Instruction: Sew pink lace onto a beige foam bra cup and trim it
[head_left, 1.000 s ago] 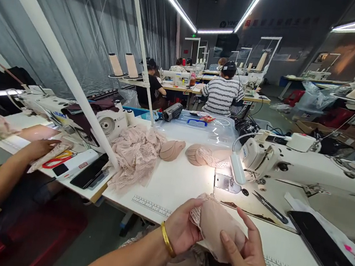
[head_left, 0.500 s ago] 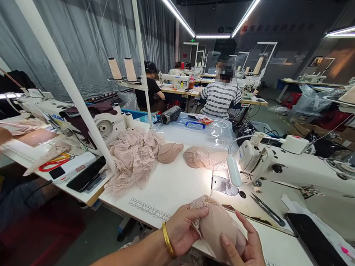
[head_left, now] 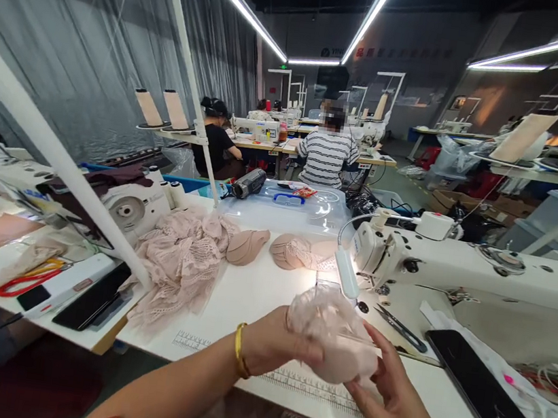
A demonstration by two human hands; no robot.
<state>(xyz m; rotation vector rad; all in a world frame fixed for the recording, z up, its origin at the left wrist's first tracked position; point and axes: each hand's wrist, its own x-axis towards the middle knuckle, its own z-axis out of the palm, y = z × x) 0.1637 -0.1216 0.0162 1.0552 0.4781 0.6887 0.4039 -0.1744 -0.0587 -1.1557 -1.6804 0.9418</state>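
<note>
Between my two hands is a beige bra cup (head_left: 344,358), blurred by motion, with lace bunched along its upper left. My left hand (head_left: 285,340), a gold bangle at its wrist, grips the lace side with the thumb across the front. On the opposite side my right hand (head_left: 387,384) pinches the cup's edge between thumb and fingers. The cup hangs just above the front of the white sewing table (head_left: 241,300), before the needle area of a white sewing machine (head_left: 427,252). Beige fabric lies below the table edge, partly hidden by my left arm.
Stacked bra cups (head_left: 247,246) lie beside a heap of beige lace (head_left: 183,251). More cups with lace (head_left: 299,251) sit behind my hands. Thread snips (head_left: 402,328) and a black phone (head_left: 490,398) lie right. A lamp (head_left: 347,273) hangs by the needle. Two people work ahead.
Both hands have lifted the cup slightly and turned it, so the lace faces up more. The view has swung right, and the neighbouring person's arm at the left has left the picture.
</note>
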